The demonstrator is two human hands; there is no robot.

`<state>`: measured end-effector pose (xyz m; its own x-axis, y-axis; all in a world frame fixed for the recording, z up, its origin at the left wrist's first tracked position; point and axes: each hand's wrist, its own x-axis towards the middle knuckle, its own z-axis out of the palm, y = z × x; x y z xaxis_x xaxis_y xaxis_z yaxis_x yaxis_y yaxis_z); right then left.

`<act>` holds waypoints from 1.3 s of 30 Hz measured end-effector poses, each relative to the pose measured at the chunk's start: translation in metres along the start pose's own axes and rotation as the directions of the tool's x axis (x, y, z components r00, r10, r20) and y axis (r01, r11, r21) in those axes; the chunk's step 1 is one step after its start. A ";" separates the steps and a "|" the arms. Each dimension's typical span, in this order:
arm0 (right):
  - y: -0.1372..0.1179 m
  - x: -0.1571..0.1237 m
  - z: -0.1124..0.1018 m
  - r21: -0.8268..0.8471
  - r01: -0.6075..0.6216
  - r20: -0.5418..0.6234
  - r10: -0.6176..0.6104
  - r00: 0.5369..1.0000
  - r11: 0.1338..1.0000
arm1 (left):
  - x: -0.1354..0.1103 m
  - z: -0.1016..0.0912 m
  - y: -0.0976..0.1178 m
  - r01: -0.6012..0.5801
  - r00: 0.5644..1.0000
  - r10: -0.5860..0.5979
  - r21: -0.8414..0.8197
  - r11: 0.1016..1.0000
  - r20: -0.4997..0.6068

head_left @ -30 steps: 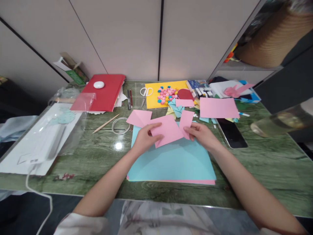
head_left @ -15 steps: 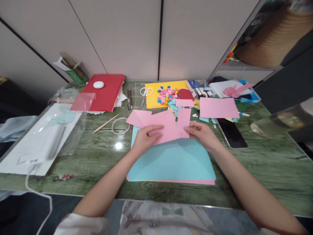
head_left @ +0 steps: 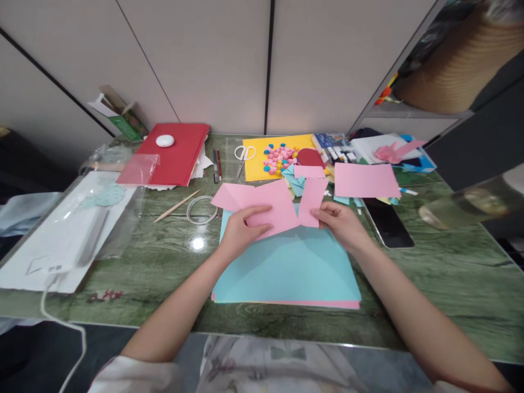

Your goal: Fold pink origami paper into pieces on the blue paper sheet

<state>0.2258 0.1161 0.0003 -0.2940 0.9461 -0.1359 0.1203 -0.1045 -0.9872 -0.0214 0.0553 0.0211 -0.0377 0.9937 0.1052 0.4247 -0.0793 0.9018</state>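
- The larger paper (head_left: 276, 204) is of plain pink colour, and the smaller paper piece (head_left: 313, 197) is pink also.
- The big sheet (head_left: 289, 267) is light blue; a pink edge (head_left: 339, 304) shows under it.
- The surface (head_left: 159, 273) is green, with a pattern like wood grain in darker and lighter streaks.
- The folder (head_left: 184, 153) is red, the oval case (head_left: 165, 141) white.
- The flat sheet (head_left: 254, 169) is yellow; the small pellets (head_left: 280, 158) are pink, yellow and blue.
- The scissors (head_left: 244, 155) have white handles.
- The phone (head_left: 388, 224) has a black screen.

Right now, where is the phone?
In the head view, the phone lies on the right half of the table, right of the right hand, its far end near a pink sheet.
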 end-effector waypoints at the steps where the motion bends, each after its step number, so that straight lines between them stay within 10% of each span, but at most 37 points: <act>1: 0.000 0.000 0.000 0.006 -0.008 0.008 0.008 1.000 1.000 | 0.000 0.000 0.000 0.000 1.000 0.000 0.001 1.000 0.006; 11: -0.005 -0.002 0.003 0.021 -0.114 0.208 0.107 0.972 0.993 | 0.001 0.000 -0.002 0.040 0.999 -0.040 -0.010 0.999 0.013; 39: -0.005 0.002 -0.005 -0.086 -0.043 0.044 0.046 0.998 0.995 | 0.005 -0.008 -0.006 -0.055 0.998 0.054 0.030 0.998 0.027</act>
<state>0.2292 0.1198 0.0055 -0.3300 0.9257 -0.1852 0.2136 -0.1179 -0.9698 -0.0309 0.0599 0.0196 0.0097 0.9897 0.1427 0.4533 -0.1316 0.8816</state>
